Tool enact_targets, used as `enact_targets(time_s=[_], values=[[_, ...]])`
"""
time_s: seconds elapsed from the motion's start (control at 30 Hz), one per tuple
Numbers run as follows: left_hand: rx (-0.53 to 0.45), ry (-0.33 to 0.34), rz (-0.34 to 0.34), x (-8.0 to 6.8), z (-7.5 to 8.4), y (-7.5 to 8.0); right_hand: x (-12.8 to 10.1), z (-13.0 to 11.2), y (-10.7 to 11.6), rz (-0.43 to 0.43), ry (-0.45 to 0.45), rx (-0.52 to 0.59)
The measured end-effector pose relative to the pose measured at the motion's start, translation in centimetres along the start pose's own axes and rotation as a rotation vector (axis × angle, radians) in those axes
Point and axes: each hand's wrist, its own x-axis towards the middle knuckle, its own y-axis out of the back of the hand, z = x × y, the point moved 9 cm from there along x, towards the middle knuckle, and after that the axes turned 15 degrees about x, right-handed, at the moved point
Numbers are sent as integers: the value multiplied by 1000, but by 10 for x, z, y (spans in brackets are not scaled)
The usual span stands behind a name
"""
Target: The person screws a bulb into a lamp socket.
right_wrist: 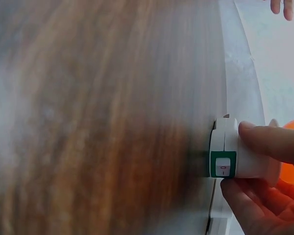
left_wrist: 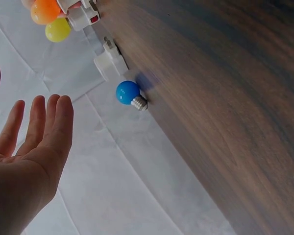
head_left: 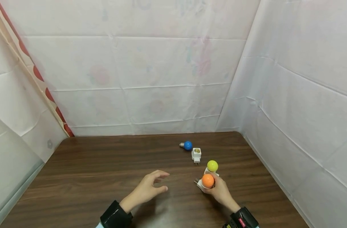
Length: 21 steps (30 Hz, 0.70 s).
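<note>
My right hand [head_left: 217,190] grips a white plug-in lamp socket [right_wrist: 235,159] with an orange bulb [head_left: 208,180] screwed into it, low over the brown table [head_left: 105,164]; the socket has a green rocker switch [right_wrist: 222,164]. Just behind it stands a yellow bulb [head_left: 212,165] in its own white socket. Farther back an empty white socket [head_left: 196,154] lies beside a loose blue bulb [head_left: 187,145]. My left hand [head_left: 150,188] hovers over the table left of the orange bulb, fingers loosely spread, holding nothing.
White sheeting walls close off the table at the back and on the right [head_left: 290,110]. A red-and-white striped edge [head_left: 39,79] runs down the left side. The table's right edge lies close to the bulbs.
</note>
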Motion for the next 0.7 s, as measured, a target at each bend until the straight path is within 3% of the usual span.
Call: enact_targets(time_s=[0.7], values=[[-13, 17, -47, -2, -5, -5, -3, -4, 2, -42, -55, 6]])
